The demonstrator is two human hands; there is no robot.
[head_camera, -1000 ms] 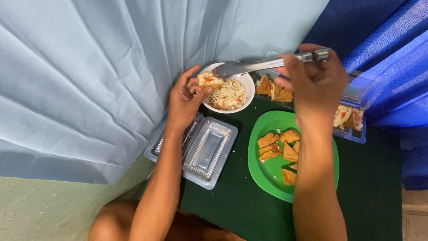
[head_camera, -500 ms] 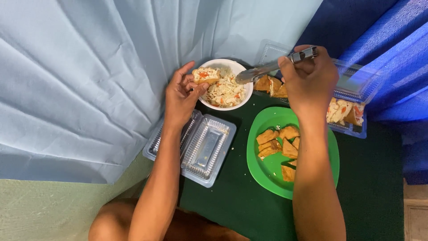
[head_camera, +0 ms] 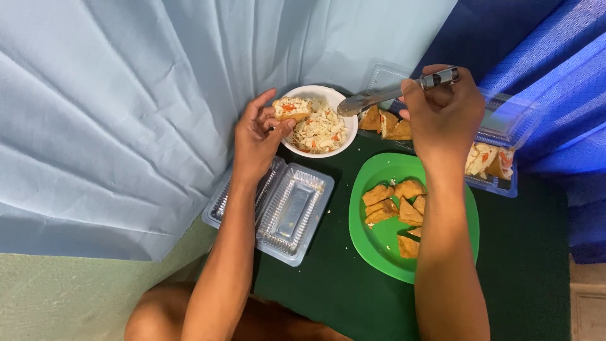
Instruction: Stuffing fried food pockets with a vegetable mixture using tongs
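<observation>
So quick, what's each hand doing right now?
Left hand: closed on a filled pastry piece over the white bowl.
Right hand: closed on metal tongs.

Soft, even light fills the view from above, bright enough that colours read cleanly and nothing is lost in darkness. Shadows are faint: a thin one hugs the white bowl [head_camera: 320, 120] and another lies under the right forearm on the green plate [head_camera: 379, 240]. The clear plastic container [head_camera: 278, 205] catches small glints, as do the metal tongs [head_camera: 379, 98] (mild glare, no washed-out patches). Focus is fairly sharp centrally; the bottom corners look slightly softer, perhaps from lens distortion. Motion blur is hardly noticeable.
</observation>
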